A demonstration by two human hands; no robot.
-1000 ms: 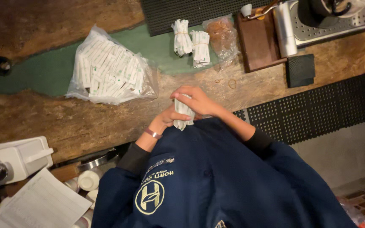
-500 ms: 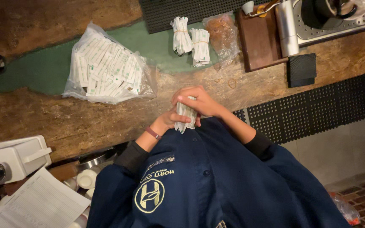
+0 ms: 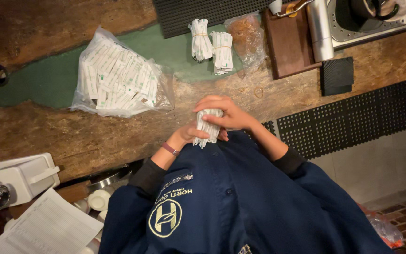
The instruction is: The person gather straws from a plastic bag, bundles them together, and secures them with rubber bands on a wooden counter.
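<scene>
Both hands, left hand point(image 3: 191, 136) and right hand point(image 3: 226, 113), closed round a packet stack point(image 3: 207, 127): light, slippery, floppy, best pinched mid-stack, bag point(image 3: 118, 80) at 10 o'clock.

We see a dark wooden board point(image 3: 290, 44) on the surface point(image 3: 71, 136); just left of it a clear bag of rubber bands point(image 3: 245, 35), just right a black square pad point(image 3: 337, 75).
</scene>
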